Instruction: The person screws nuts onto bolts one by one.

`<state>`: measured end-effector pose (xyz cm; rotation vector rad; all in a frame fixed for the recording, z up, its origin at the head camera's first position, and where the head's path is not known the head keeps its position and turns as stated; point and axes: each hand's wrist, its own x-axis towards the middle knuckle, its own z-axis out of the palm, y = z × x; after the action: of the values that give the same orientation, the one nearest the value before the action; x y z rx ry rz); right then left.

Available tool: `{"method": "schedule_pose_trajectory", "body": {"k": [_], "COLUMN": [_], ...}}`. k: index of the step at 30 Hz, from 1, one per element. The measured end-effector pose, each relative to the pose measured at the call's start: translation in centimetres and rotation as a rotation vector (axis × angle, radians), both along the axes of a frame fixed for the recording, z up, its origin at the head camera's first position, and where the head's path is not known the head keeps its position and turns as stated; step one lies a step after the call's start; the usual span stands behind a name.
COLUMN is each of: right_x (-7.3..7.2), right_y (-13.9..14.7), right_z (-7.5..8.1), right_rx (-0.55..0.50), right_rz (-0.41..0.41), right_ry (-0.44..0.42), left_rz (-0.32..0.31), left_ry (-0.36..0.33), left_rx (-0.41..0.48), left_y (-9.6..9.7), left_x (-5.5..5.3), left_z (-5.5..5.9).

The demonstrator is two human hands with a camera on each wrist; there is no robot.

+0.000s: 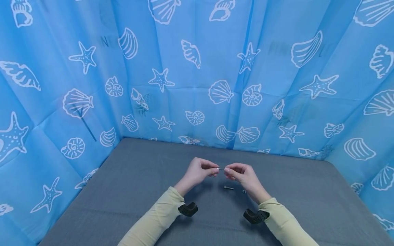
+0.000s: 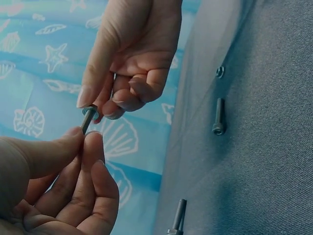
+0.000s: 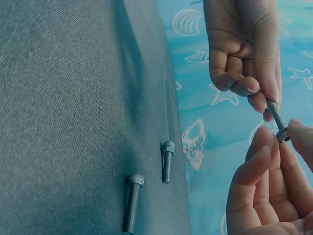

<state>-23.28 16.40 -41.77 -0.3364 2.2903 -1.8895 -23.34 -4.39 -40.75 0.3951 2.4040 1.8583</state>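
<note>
A thin metal bolt bridges the small gap between both hands, held above the table. My left hand pinches it at its head end between thumb and fingers. At the opposite end, my right hand pinches a small nut, which sits around the bolt's tip in the right wrist view. How far the nut is threaded on is hard to tell. A loose bolt and another nut lie on the table beneath the right hand.
The grey cloth-covered table reaches back to a blue shell-patterned curtain. One more bolt, with a nut up by its head, lies on the table in the right wrist view. Black wrist mounts hang below both sleeves.
</note>
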Motion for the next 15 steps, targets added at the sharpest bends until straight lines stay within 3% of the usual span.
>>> {"method": "schedule_pose_trajectory", "body": {"k": [7, 15], "right_x": [0.01, 0.03], "right_y": [0.04, 0.15], "right_z": [0.14, 0.2], "right_rx": [-0.082, -0.07], "right_rz": [0.021, 0.044], "right_ry": [-0.007, -0.02], "left_rz": [-0.003, -0.003], "left_ry": [0.003, 0.01], "left_rx": [0.01, 0.042], "left_y": [-0.01, -0.18], "left_x": [-0.08, -0.12], "left_z": [-0.15, -0.17]}}
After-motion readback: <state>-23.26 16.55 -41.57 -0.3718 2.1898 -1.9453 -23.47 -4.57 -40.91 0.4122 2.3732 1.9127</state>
